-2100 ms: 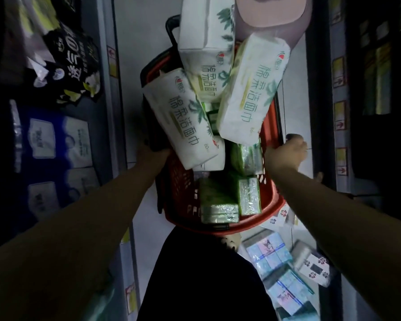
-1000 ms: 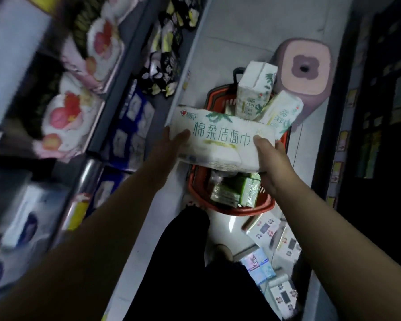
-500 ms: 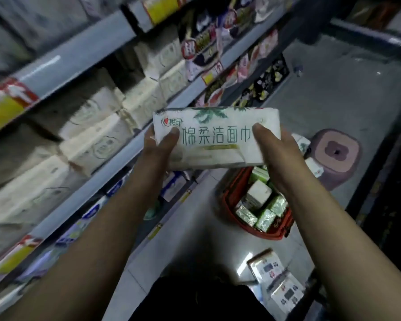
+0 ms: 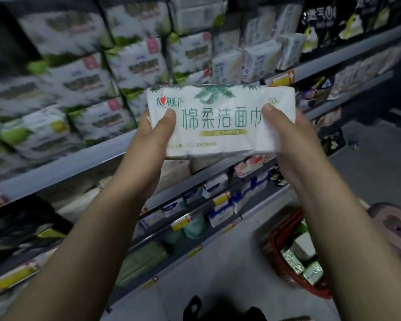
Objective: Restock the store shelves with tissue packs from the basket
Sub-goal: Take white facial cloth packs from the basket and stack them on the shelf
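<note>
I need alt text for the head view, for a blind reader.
The left hand and right hand hold a white tissue pack by its ends before stocked store shelves. A red basket of packs stands on the floor, lower right.

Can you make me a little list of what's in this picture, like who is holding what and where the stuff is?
held thing: white tissue pack with green writing, held sideways in front of the shelves
left hand: grips the pack's left end, thumb on the front
right hand: grips the pack's right end, thumb on the front
shelf: holds stacked packs, white and green, blurry
basket: red, on the floor at lower right, green packs inside
stool: pinkish, on the floor right of the basket
</note>
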`<state>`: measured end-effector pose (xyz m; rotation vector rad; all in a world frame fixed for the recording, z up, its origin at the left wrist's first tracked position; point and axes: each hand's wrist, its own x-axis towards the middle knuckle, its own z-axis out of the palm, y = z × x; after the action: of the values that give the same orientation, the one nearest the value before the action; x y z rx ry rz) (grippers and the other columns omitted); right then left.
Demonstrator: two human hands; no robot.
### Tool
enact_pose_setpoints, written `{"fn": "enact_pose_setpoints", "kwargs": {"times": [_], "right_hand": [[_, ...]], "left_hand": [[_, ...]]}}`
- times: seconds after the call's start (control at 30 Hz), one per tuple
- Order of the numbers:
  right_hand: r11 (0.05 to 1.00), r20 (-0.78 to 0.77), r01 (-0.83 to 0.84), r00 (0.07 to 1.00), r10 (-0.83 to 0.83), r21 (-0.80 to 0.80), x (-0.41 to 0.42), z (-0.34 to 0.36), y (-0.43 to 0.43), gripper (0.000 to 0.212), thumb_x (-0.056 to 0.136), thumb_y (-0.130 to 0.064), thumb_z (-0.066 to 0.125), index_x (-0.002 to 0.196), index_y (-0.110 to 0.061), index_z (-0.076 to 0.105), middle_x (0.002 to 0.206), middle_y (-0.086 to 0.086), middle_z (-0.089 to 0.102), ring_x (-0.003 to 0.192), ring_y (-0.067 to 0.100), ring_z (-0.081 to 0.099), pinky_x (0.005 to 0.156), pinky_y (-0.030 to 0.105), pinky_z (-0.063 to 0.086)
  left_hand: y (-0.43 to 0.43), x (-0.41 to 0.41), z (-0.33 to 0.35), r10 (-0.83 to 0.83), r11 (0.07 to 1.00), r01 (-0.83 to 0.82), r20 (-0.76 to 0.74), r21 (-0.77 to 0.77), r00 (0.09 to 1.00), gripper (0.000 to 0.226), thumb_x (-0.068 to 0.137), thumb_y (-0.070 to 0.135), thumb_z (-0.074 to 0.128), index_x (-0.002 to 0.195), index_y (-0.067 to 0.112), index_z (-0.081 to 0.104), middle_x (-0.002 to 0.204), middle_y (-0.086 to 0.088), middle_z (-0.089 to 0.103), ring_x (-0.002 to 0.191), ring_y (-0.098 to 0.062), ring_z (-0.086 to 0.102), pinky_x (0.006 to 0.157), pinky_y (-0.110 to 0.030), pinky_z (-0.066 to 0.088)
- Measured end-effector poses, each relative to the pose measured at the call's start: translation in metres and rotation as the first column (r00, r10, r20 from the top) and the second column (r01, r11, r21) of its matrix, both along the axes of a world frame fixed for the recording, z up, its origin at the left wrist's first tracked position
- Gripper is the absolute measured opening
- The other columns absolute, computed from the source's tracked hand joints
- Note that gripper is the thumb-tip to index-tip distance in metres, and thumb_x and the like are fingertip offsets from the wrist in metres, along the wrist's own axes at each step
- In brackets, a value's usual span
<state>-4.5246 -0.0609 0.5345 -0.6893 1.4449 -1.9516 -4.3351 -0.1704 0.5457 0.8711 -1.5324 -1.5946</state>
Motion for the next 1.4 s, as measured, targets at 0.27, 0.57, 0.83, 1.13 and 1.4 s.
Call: {"fn": "enact_pose_setpoints", "kwargs": {"times": [0.27,0.57,0.83,1.13,1.4], "right_hand": [[0.980,-0.056,-0.176,0.984,0.172,-0.093,0.153,0.050,-0.030,0.013,0.094,-0.021,0.063,0.107,-0.022,0.065,0.107,0.000,0.074,0.098,0.018,0.071,0.083,0.037,0.058],[0.896,-0.152,-0.407,0.911,0.383,-0.180,0.295,0.100,-0.062,0.028,0.092,-0.028,0.066,0.119,-0.021,0.062,0.112,-0.001,0.073,0.101,0.016,0.070,0.091,0.041,0.057],[0.790,-0.255,-0.556,0.828,0.499,-0.260,0.354,0.151,-0.092,0.018,0.092,-0.028,0.065,0.110,-0.027,0.063,0.106,-0.007,0.073,0.095,0.009,0.071,0.079,0.029,0.057],[0.710,-0.368,-0.636,0.765,0.529,-0.303,0.409,0.196,-0.137,0.025,0.092,-0.035,0.065,0.115,-0.027,0.059,0.105,-0.010,0.071,0.091,0.004,0.069,0.068,0.018,0.055],[0.704,-0.462,-0.638,0.750,0.474,-0.312,0.496,0.223,-0.184,0.019,0.092,-0.037,0.064,0.107,-0.028,0.058,0.106,-0.010,0.069,0.098,0.007,0.066,0.084,0.027,0.054]], "left_hand": [[0.013,0.167,0.040,0.214,0.973,-0.218,-0.057,-0.074,0.975,0.039,0.099,0.033,0.052,0.136,0.020,0.046,0.119,0.003,0.069,0.104,-0.016,0.069,0.092,-0.039,0.054],[0.027,0.320,0.093,0.419,0.860,-0.439,-0.132,-0.259,0.898,0.061,0.078,0.035,0.062,0.134,0.018,0.047,0.121,0.003,0.068,0.107,-0.013,0.067,0.088,-0.031,0.053],[0.027,0.381,0.136,0.587,0.720,-0.618,-0.198,-0.317,0.785,0.044,0.093,0.025,0.062,0.133,0.015,0.049,0.119,0.001,0.069,0.101,-0.011,0.069,0.075,-0.021,0.054],[0.014,0.435,0.181,0.686,0.615,-0.679,-0.151,-0.401,0.711,0.036,0.098,0.032,0.053,0.131,0.020,0.046,0.109,0.007,0.072,0.085,-0.001,0.071,0.071,-0.016,0.055],[-0.026,0.522,0.202,0.700,0.567,-0.702,-0.197,-0.431,0.687,0.054,0.085,0.043,0.063,0.132,0.021,0.048,0.114,0.003,0.072,0.102,-0.015,0.070,0.099,-0.040,0.051]]}}
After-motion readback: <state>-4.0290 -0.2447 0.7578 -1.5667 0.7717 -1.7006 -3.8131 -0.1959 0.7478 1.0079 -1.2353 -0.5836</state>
